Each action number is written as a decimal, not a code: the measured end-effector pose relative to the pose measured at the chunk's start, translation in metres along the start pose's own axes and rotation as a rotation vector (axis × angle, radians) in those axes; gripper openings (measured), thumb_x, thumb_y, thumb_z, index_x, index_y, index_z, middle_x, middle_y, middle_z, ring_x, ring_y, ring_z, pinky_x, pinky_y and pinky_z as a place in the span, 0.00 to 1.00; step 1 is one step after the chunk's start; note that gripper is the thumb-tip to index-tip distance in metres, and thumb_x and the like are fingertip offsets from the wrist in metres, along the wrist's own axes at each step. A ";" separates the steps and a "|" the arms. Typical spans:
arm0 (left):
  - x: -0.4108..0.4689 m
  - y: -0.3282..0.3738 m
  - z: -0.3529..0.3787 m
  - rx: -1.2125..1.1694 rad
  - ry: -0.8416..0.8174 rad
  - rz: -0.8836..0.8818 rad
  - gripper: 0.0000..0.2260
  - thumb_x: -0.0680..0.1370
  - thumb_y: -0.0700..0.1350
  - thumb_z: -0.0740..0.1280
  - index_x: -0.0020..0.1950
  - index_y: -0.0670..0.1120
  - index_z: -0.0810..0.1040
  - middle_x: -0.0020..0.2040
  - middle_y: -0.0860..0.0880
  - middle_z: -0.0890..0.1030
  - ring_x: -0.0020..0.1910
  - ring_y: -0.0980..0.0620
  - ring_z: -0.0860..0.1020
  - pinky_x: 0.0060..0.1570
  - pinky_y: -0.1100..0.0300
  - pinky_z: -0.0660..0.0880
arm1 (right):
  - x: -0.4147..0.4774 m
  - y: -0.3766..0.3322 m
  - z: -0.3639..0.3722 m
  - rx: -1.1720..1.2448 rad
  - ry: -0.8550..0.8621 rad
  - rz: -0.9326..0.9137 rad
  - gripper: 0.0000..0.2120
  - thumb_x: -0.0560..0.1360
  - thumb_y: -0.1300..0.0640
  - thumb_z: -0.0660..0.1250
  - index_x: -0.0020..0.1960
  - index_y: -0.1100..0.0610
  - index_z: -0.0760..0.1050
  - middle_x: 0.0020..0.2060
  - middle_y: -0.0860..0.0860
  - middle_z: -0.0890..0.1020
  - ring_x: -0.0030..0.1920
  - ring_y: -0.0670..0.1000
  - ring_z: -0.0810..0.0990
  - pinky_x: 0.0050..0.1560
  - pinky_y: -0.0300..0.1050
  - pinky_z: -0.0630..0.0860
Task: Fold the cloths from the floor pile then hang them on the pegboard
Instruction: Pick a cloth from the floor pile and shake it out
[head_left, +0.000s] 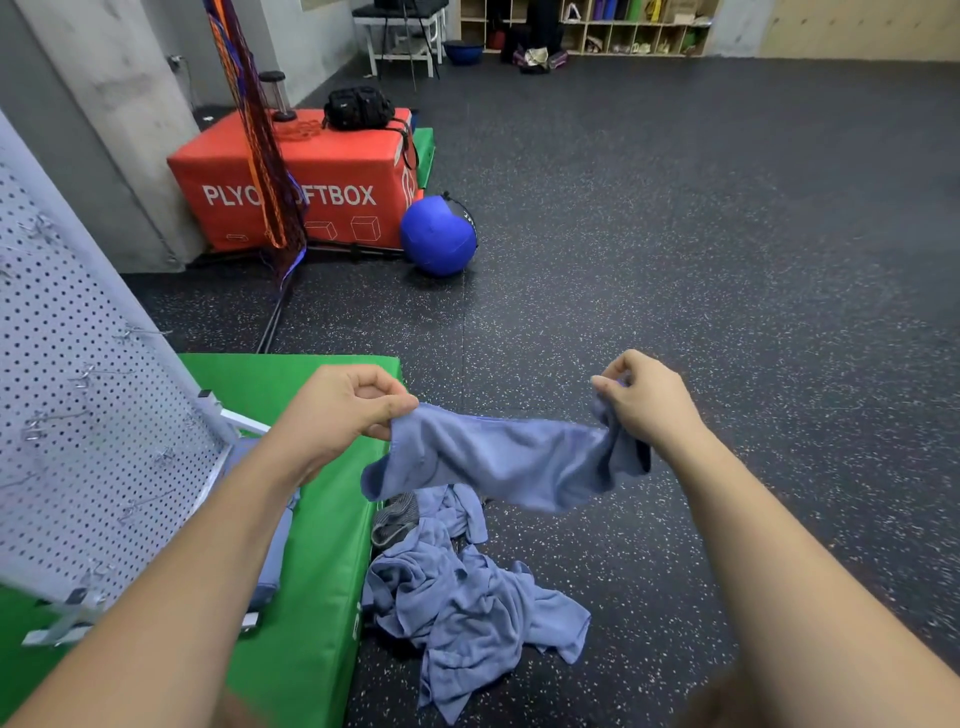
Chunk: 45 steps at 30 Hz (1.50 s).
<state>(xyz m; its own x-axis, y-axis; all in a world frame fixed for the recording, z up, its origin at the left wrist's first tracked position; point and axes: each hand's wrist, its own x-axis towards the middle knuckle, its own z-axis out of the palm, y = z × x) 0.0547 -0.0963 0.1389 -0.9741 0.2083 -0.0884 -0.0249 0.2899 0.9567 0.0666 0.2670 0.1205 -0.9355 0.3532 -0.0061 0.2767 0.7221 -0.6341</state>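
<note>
Two bare forearms, cut off at 5 and 7 o'clock. Left hand (343, 402) pinching one corner of a blue cloth (498, 457) near centre; right hand (644, 400) gripping the bunched other end, fingertips partly buried in fabric. Cloth stretched between them, sagging above the floor pile (467, 608) at 6 o'clock. Grey striped piece (395, 517) half hidden in that pile. Pegboard (78, 415) at 9 o'clock, cropped, standing on a green mat (322, 545). Blue fabric (278, 556) beneath the left arm, mostly hidden.

Even, fairly bright indoor light falling from overhead; soft shadow pooling under blue ball (438, 236). Wide-angle lens bending pegboard (78, 395) at left edge. Forearms blurring toward bottom corners. No glare showing.
</note>
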 end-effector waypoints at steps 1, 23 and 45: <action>0.000 0.000 0.000 0.005 -0.023 -0.005 0.02 0.78 0.35 0.76 0.48 0.38 0.84 0.40 0.43 0.86 0.36 0.54 0.82 0.38 0.62 0.81 | -0.002 -0.003 0.000 0.011 0.006 -0.012 0.09 0.81 0.48 0.72 0.51 0.53 0.78 0.46 0.50 0.83 0.50 0.54 0.80 0.47 0.47 0.69; -0.002 0.002 0.038 0.366 0.189 0.103 0.08 0.78 0.43 0.73 0.51 0.55 0.78 0.37 0.53 0.84 0.32 0.48 0.80 0.41 0.47 0.82 | -0.077 -0.077 0.034 0.262 -0.255 -0.315 0.09 0.79 0.58 0.63 0.54 0.45 0.71 0.37 0.49 0.82 0.33 0.50 0.78 0.43 0.56 0.82; -0.025 0.026 0.052 0.157 0.062 0.277 0.12 0.76 0.35 0.77 0.51 0.49 0.81 0.43 0.51 0.88 0.40 0.56 0.84 0.47 0.63 0.79 | -0.094 -0.090 0.035 0.455 -0.370 -0.365 0.08 0.81 0.61 0.69 0.56 0.51 0.72 0.41 0.50 0.88 0.39 0.52 0.88 0.53 0.58 0.84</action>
<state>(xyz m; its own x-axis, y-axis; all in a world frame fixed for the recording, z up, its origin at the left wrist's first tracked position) 0.0905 -0.0459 0.1518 -0.9509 0.2435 0.1912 0.2735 0.3714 0.8873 0.1216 0.1477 0.1509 -0.9870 -0.1503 0.0574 -0.1145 0.4056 -0.9069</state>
